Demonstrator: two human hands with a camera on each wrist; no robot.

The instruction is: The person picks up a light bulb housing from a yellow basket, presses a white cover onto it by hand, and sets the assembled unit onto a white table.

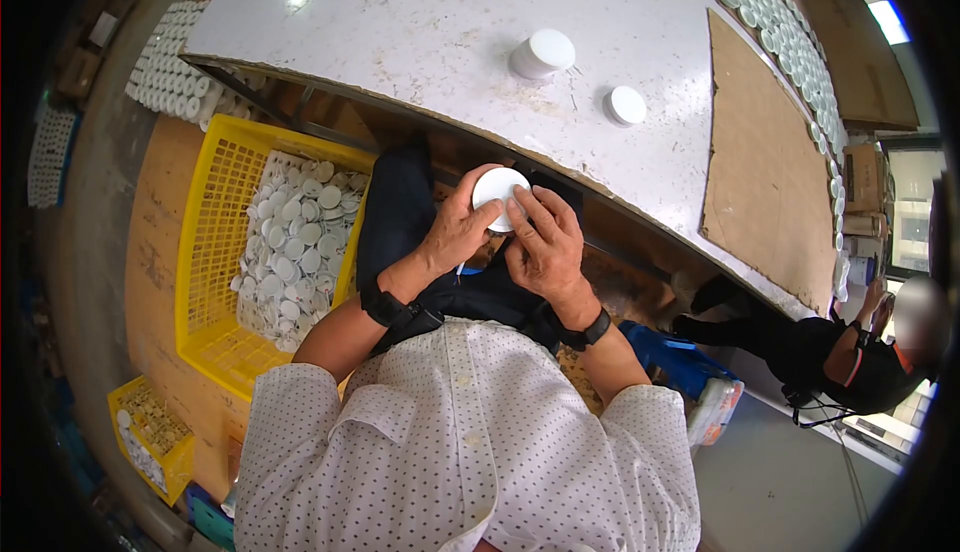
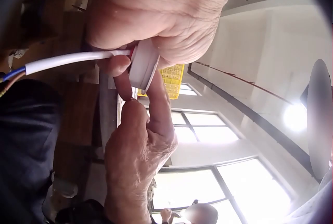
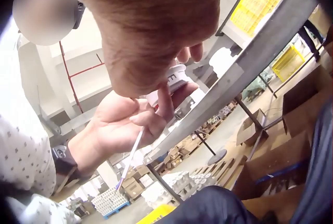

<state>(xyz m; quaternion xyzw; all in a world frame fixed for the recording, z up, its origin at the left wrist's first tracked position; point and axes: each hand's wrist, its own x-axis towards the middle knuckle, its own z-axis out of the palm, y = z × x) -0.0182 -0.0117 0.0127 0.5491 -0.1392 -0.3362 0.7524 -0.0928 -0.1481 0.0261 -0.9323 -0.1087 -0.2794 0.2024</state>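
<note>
My left grip point(image 1: 456, 229) is clamping a round white housing point(image 1: 498, 187) by its rim above my dark trousers point(image 1: 393, 212); my right grip point(image 1: 548, 250) is pinching its other side. It's probably feeling light, stiff and slick, so I'm favouring the rim over the white-sheathed cable point(image 2: 73, 61).

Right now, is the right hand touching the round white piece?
Touching. The head view shows it: the right hand lies partly over the round white piece, fingertips resting on its upper face.
</note>
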